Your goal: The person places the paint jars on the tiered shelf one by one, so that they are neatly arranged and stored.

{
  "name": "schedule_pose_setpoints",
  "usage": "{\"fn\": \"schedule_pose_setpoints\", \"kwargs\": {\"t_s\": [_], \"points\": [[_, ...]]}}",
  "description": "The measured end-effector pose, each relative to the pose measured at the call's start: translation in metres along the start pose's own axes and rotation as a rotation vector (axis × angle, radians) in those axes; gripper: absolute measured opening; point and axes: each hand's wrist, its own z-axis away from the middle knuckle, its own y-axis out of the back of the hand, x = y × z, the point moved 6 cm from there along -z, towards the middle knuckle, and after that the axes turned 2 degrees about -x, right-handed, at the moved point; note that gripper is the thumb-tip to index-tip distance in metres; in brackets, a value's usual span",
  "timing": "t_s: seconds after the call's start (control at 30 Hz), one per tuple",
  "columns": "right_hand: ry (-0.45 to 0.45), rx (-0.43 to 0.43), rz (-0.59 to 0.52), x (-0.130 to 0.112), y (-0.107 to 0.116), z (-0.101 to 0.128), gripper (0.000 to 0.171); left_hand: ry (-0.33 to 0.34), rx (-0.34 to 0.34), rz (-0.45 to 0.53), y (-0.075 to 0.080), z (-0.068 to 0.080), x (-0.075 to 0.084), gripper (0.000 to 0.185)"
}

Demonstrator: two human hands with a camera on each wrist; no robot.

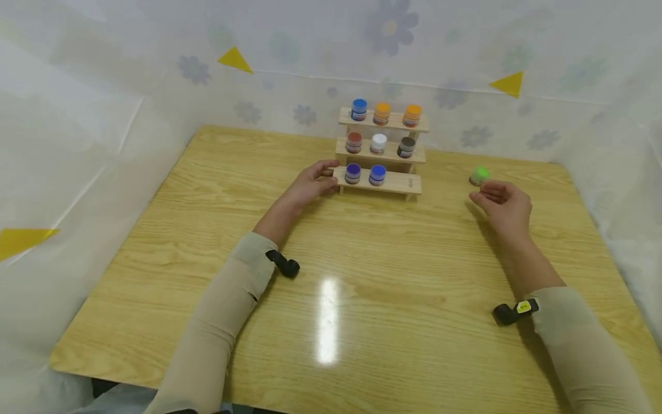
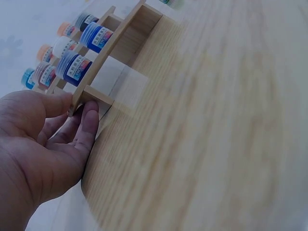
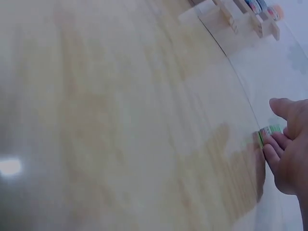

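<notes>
Left hand (image 1: pixel 309 185) pinches the rack's (image 1: pixel 398 183) left end to steady it; right hand (image 1: pixel 504 205), fingers loosely curled, holds nothing beside the green jar (image 1: pixel 478 175).

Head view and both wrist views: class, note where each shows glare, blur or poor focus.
Head view: a bright glare streak on the table, and the green jar is blown out. Left wrist view: rack sharp, tabletop beyond soft. Right wrist view: blurred throughout, right hand indistinct.

My left hand (image 1: pixel 310 187) rests at the left end of the tiered rack (image 1: pixel 381 150), and the lone jar (image 1: pixel 478 175) stands right of it, just beyond my right hand (image 1: pixel 504 204).
</notes>
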Motion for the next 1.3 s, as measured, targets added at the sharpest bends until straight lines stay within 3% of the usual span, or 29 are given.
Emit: {"fn": "schedule_pose_setpoints", "kwargs": {"t_s": [0.1, 0.37, 0.63, 1.03, 1.3], "points": [[-0.062, 0.061, 0.0, 0.012, 0.009, -0.01, 0.056, 0.003, 0.003, -0.01, 0.001, 0.0, 0.0, 0.045], [-0.106, 0.135, 0.102, 0.025, 0.009, -0.039, 0.065, 0.002, 0.003, -0.009, -0.001, 0.0, 0.0, 0.045], [-0.12, 0.2, 0.107, 0.02, 0.002, -0.049, 0.058, 0.006, 0.0, -0.004, -0.001, -0.001, 0.0, 0.046], [-0.101, 0.183, 0.075, 0.022, 0.001, -0.047, 0.055, 0.007, 0.004, -0.022, 0.001, -0.002, -0.004, 0.045], [-0.037, 0.106, -0.011, 0.004, -0.012, -0.031, 0.053, 0.019, -0.005, -0.003, 0.0, -0.001, -0.001, 0.047]]}}
